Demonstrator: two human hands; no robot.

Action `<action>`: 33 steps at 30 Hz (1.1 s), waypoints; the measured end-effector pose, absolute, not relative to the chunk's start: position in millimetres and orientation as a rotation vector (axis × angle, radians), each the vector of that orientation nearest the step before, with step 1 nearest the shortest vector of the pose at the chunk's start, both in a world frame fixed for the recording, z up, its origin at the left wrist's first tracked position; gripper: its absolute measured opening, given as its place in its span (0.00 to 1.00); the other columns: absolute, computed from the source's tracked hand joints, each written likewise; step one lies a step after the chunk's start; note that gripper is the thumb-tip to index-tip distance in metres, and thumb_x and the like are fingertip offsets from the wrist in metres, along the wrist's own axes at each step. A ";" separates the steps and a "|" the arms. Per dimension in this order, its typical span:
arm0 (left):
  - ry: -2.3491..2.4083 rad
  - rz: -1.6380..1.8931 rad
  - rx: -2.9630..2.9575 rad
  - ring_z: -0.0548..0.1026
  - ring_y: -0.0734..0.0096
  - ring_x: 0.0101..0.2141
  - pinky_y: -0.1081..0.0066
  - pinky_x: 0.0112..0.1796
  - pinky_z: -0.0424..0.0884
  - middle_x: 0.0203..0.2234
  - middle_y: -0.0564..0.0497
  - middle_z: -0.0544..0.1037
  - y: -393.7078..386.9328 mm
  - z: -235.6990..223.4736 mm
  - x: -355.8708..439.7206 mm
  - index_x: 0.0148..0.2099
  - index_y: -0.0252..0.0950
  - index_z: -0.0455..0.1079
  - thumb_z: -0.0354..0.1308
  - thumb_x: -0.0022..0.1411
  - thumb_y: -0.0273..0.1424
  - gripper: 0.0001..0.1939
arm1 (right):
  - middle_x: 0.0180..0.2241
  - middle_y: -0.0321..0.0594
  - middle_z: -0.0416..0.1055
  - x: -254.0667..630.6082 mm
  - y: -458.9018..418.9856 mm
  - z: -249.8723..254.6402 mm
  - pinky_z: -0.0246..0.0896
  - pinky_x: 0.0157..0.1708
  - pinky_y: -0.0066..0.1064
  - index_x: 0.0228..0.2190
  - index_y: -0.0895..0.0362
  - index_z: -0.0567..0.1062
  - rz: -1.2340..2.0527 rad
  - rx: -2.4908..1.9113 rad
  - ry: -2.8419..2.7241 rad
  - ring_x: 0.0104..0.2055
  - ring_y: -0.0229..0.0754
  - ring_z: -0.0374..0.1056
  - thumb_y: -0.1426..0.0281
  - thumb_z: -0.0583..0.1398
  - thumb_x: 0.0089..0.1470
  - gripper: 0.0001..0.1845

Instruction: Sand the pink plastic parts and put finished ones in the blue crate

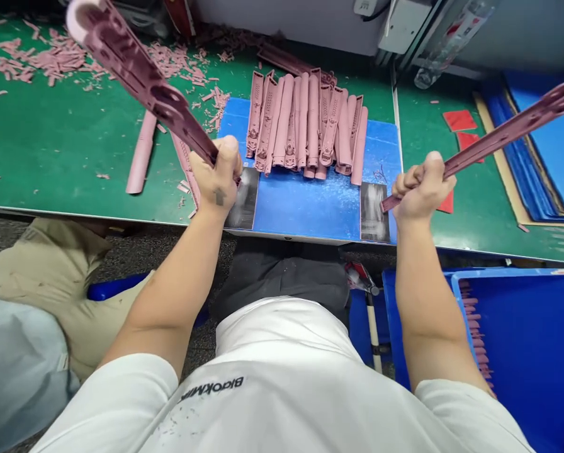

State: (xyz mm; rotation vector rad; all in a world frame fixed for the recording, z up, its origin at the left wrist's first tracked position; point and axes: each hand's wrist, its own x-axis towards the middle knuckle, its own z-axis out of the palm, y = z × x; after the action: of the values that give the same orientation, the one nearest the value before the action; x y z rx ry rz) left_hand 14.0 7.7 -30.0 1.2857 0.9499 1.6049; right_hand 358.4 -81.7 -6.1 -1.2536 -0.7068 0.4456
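Observation:
My left hand (218, 170) is closed round the lower end of a long pink plastic part (145, 78), which slants up to the left with its ribbed, hollow side showing. In my right hand (421, 189) is another long pink plastic part (503, 135), gripped near its lower end and slanting up to the right. Between the hands, a pile of similar pink parts (305, 119) lies on a blue mat (308, 204). Dark worn pads (375, 217) flank the mat's front. One more pink part (141, 154) rests on the green table left of my left hand.
Pink scraps (50, 60) litter the green table (93, 126). Red pieces (460, 120) and stacked blue sheets (546, 170) lie at right. Below them stands a blue bin (522, 274) with pink parts along one side. A seated person (41, 270) is at my left.

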 end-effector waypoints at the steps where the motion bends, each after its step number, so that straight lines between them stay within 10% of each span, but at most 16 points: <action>1: 0.977 1.638 1.257 0.54 0.78 0.25 0.63 0.32 0.43 0.24 0.58 0.45 6.1 -28.4 13.5 0.33 0.42 0.47 0.63 0.85 0.42 0.32 | 0.19 0.25 0.36 359.5 -78.5 -5.7 0.37 0.19 0.31 0.26 0.46 0.48 0.428 -1.245 -0.653 0.21 0.35 0.33 0.50 0.52 0.79 0.30; 6: 1.054 1.644 1.067 0.42 0.77 0.22 0.63 0.31 0.40 0.23 0.59 0.39 -1.6 -7.3 5.2 0.34 0.43 0.42 0.51 0.86 0.29 0.26 | 0.20 0.23 0.33 360.3 -90.9 -1.3 0.31 0.19 0.31 0.23 0.48 0.47 0.520 -1.085 -0.633 0.19 0.31 0.28 0.63 0.54 0.76 0.29; 16: 0.931 1.720 1.026 0.41 0.79 0.18 0.66 0.23 0.39 0.19 0.61 0.41 18.6 -3.2 9.1 0.25 0.44 0.45 0.65 0.67 0.34 0.29 | 0.19 0.22 0.36 362.9 -71.0 -2.5 0.32 0.16 0.27 0.23 0.49 0.48 0.521 -1.063 -0.612 0.17 0.30 0.33 0.64 0.57 0.76 0.31; 29: 1.017 1.769 1.034 0.40 0.74 0.19 0.62 0.21 0.42 0.18 0.61 0.41 24.0 -9.5 17.8 0.28 0.45 0.43 0.59 0.81 0.33 0.31 | 0.18 0.24 0.37 354.4 -74.1 4.2 0.34 0.17 0.28 0.22 0.49 0.49 0.402 -1.097 -0.532 0.16 0.31 0.36 0.68 0.47 0.82 0.31; 33: 0.985 1.595 1.088 0.41 0.74 0.20 0.63 0.23 0.41 0.20 0.60 0.40 12.3 -3.2 9.5 0.29 0.44 0.44 0.60 0.79 0.32 0.30 | 0.17 0.22 0.39 354.2 -76.5 1.3 0.34 0.17 0.30 0.22 0.49 0.52 0.532 -1.168 -0.687 0.17 0.30 0.35 0.60 0.61 0.75 0.33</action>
State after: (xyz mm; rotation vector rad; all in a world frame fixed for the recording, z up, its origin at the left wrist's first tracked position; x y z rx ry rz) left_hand 9.5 12.3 -3.2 1.0877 0.9853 1.5951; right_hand 354.2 -76.5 1.3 -1.1679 -0.6867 0.5320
